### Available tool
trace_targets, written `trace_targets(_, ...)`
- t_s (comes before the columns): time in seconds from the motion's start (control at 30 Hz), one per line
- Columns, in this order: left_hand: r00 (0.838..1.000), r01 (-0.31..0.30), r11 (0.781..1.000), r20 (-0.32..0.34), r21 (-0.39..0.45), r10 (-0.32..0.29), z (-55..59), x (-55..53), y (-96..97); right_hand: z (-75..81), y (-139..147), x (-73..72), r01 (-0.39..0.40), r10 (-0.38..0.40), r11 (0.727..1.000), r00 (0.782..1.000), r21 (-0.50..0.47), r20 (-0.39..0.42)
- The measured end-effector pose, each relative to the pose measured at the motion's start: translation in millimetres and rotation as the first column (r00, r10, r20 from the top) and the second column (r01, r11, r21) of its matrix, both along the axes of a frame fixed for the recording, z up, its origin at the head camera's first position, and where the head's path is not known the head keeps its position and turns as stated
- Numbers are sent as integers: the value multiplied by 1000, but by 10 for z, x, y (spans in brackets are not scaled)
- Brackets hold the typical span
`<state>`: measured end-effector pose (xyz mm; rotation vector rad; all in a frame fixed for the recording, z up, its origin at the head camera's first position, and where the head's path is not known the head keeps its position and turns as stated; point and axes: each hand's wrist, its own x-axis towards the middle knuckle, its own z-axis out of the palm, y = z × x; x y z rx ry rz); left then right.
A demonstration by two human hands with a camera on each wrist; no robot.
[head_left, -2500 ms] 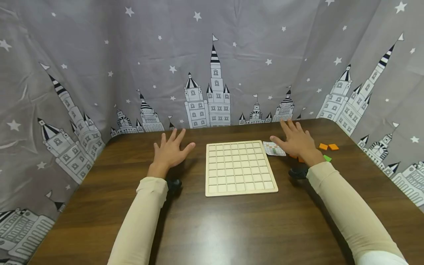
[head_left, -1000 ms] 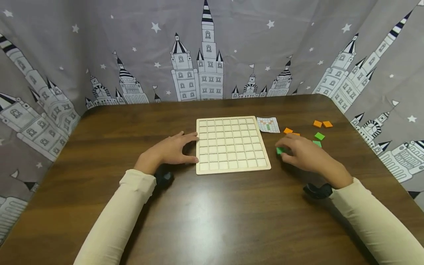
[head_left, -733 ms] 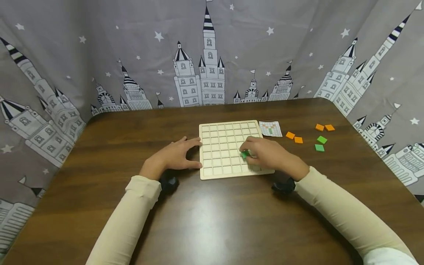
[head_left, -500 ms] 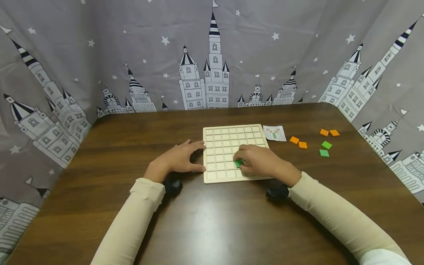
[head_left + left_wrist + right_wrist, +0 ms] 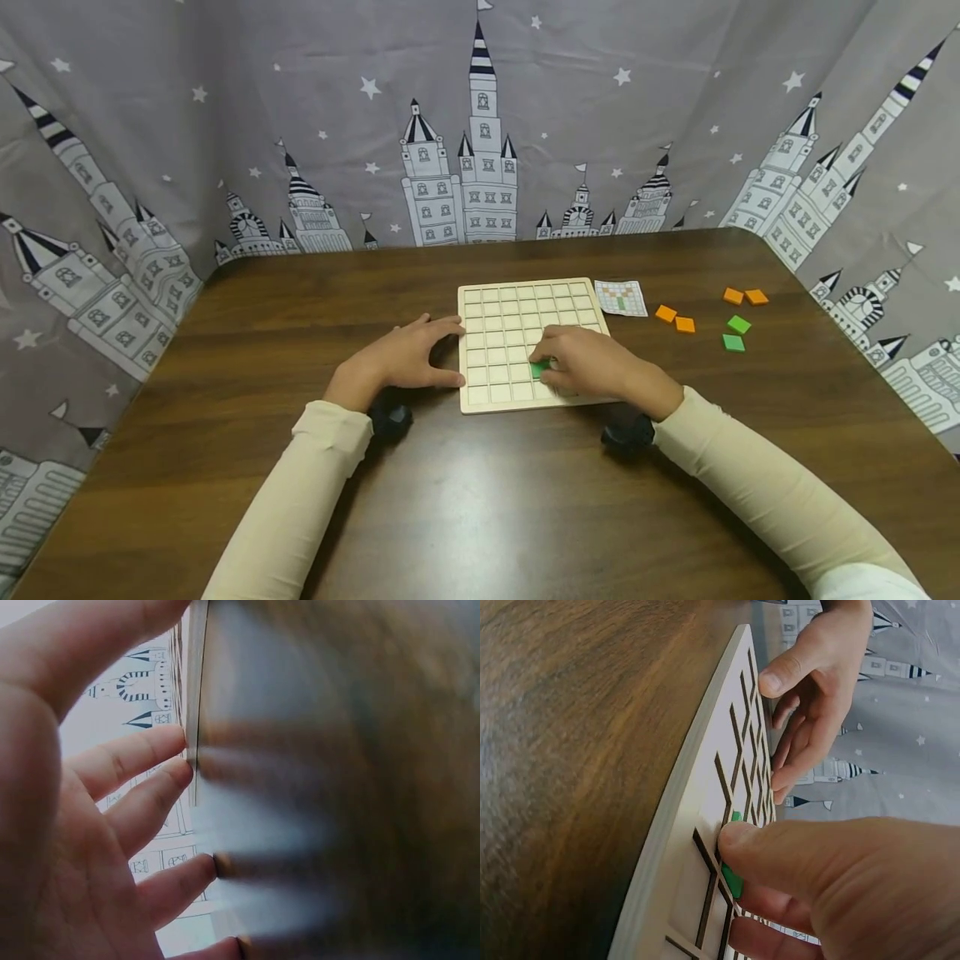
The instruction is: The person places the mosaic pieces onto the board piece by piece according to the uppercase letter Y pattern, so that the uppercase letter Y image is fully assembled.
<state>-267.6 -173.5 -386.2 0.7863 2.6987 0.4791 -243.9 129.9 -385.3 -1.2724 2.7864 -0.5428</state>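
Observation:
A pale wooden grid board [image 5: 495, 302] lies flat on the brown table. My right hand [image 5: 592, 362] is over its lower right part and pinches a green square tile [image 5: 538, 369] between thumb and fingers, right at one of the grid's cells. In the right wrist view the green tile [image 5: 733, 879] shows partly behind the thumb, close against the grid lines. My left hand [image 5: 397, 354] rests at the board's left edge, thumb and fingers spread and touching the rim; the left wrist view has its fingertips by the board's side [image 5: 196, 690].
Right of the board lies a small printed pattern card [image 5: 621, 298]. Beyond it are several loose orange tiles [image 5: 685, 324] and two green tiles [image 5: 733, 342]. A grey curtain [image 5: 315, 75] with castles hangs behind the table's far edge.
My right hand picked up a green tile from the table's right side and carried it left onto the board. My left hand came down from the air to the board's left edge.

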Motion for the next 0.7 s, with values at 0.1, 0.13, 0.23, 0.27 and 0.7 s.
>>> trace_targets(0.1, 1000, -7, 1000, 4, 2, 7, 15, 3, 19, 5, 19, -17, 10, -10, 1000, 1000, -7, 29)
trace_targets(0.13, 1000, -9, 1000, 4, 4, 9, 20, 0, 22, 6, 22, -24, 15, -15, 1000, 999, -6, 37)
trace_targets(0.23, 1000, -12, 1000, 1, 8, 12, 35, -11, 21, 3, 24, -48, 23, -23, 1000, 999, -13, 49)
trace_targets(0.27, 1000, -12, 1000, 0, 8, 12, 42, -13, 20, 4, 22, -53, 25, -24, 1000, 998, -17, 52)
trace_targets(0.7, 1000, -1, 1000, 0, 0, 1, -8, -12, 41, -60, 74, -17, 7, -4, 999, 999, -46, 50)
